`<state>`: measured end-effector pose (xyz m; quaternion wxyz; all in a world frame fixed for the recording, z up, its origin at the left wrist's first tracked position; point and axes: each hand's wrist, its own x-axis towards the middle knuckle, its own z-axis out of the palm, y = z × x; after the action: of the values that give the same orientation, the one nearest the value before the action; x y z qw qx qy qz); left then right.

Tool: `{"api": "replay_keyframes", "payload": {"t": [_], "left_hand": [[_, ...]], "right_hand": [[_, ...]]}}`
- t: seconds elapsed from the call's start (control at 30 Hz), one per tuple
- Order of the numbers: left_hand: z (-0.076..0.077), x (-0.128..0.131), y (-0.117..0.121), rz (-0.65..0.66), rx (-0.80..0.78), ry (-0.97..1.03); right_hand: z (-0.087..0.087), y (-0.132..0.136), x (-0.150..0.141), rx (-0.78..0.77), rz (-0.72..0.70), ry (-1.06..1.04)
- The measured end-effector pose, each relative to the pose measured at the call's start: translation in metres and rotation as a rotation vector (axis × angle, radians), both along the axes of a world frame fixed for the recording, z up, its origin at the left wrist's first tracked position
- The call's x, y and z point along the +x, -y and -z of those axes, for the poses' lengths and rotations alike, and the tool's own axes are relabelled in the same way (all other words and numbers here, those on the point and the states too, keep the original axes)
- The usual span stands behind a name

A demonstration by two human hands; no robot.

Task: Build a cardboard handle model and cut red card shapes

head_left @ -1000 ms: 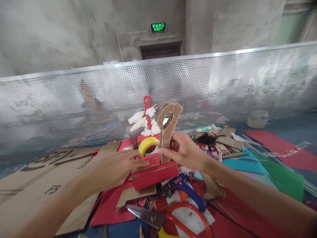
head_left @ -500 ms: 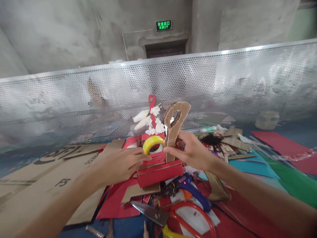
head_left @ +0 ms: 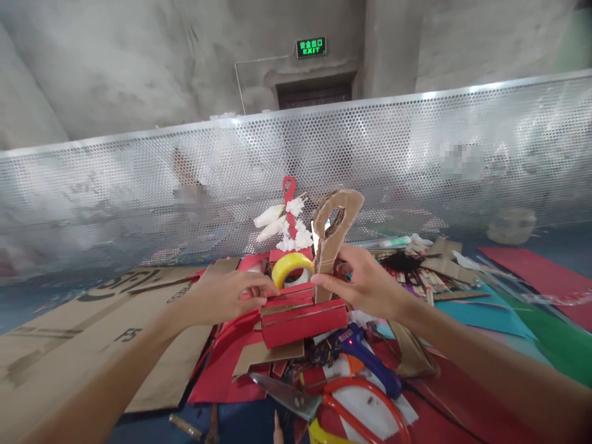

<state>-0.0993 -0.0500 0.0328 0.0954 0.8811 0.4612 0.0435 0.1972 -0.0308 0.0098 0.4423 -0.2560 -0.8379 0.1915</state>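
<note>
My right hand [head_left: 358, 274] is closed around the stem of a thick looped cardboard piece [head_left: 340, 240], with the thumb in front. The stem stands upright in a slot of a red cardboard box [head_left: 303, 327]. At the box's left end my left hand [head_left: 231, 296] has its thumb and fingers curled against the top corner. A roll of yellow tape [head_left: 287, 265] stands just behind the box. Further back is a red hook-necked figure [head_left: 290, 209] with white tufts and white wing-like pieces.
In front lie a blue glue gun [head_left: 370, 361] and red-handled scissors [head_left: 300, 401]. Flat brown cardboard [head_left: 152, 345] covers the left side. On the right are sticks, black strands [head_left: 402, 262], blue paper [head_left: 481, 314] and red sheets. A perforated metal screen [head_left: 393, 160] stands behind.
My left fingers have lifted slightly and curled at the box's left end; before, they lay flatter across it. The right hand keeps its hold on the cardboard piece. The whole view has shifted slightly.
</note>
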Motion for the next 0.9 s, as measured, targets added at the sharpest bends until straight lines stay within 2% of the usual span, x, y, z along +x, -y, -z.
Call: {"api": "replay_keyframes", "payload": {"t": [0.67, 0.9], "left_hand": [[0.0014, 0.0046, 0.0029, 0.032, -0.100, 0.081], [-0.0021, 0.0078, 0.0047, -0.014, -0.191, 0.215]], "right_hand": [[-0.0007, 0.0007, -0.0009, 0.014, -0.020, -0.022], [-0.0008, 0.0006, -0.0002, 0.019, -0.020, -0.020]]}}
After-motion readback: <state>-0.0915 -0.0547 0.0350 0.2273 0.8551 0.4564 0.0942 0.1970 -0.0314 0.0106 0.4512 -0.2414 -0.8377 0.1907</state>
